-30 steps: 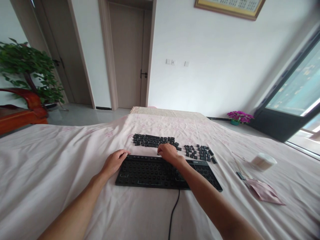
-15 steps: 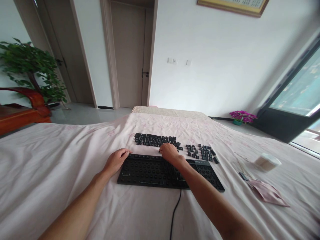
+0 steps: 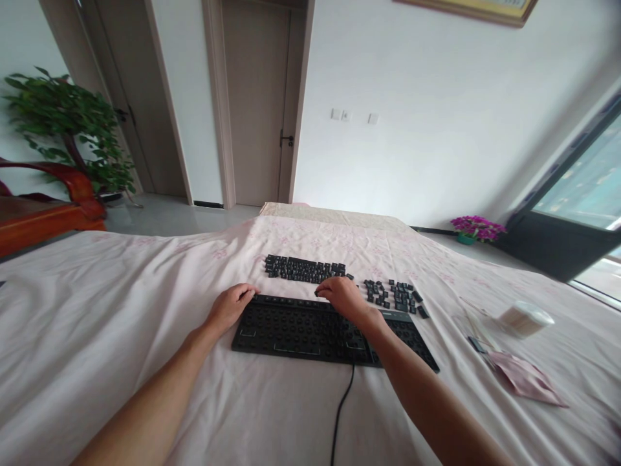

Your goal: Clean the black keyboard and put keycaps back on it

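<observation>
A black keyboard [image 3: 291,327] with its keycaps off lies on the pink cloth, its cable running toward me. At its far left corner, my left hand [image 3: 231,307] is closed on the edge with thumb and fingers. My right hand [image 3: 342,298] hovers over the keyboard's far edge, pinching a small black keycap [image 3: 317,294] at its fingertips. Just beyond it, loose keycaps [image 3: 305,268] are laid out in rows. A second group of loose keycaps [image 3: 402,296] lies to the right. My right forearm hides part of the keyboard.
To the right are a clear round tub of thin sticks [image 3: 524,319], a small dark item [image 3: 476,344] and a pink cloth pouch [image 3: 526,378]. The black cable [image 3: 343,408] crosses the cloth toward me. A wooden armchair [image 3: 72,200] stands at left.
My right hand has shifted slightly right, with the keycap still in its fingertips. My left hand stays on the keyboard's corner. The whole view has shifted a little.
</observation>
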The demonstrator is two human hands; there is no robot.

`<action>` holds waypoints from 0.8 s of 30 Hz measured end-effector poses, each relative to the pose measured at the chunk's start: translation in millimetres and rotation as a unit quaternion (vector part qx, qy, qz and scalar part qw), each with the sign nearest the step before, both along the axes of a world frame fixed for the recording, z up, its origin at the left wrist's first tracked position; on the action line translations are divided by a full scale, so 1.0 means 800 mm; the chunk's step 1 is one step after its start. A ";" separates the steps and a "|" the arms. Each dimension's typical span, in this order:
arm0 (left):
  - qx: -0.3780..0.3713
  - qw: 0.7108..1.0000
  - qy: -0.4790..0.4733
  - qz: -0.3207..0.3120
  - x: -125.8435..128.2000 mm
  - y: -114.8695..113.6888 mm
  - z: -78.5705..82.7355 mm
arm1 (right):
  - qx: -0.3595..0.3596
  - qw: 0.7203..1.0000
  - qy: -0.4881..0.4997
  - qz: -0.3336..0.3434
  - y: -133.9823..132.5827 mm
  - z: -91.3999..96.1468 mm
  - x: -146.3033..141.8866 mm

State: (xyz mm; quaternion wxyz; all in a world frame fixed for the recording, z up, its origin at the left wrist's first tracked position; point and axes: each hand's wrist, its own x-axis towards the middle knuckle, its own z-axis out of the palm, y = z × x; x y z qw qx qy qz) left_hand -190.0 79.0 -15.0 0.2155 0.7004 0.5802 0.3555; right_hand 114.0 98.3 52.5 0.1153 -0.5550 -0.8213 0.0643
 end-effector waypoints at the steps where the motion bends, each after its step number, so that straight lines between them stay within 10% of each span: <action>1: 0.001 1.000 0.001 0.002 0.000 0.000 0.001 | -0.002 1.000 0.000 -0.004 -0.005 0.002 0.001; 24: 0.003 1.000 0.010 0.010 0.001 -0.001 0.003 | 0.042 0.984 -0.174 0.014 -0.050 -0.009 -0.010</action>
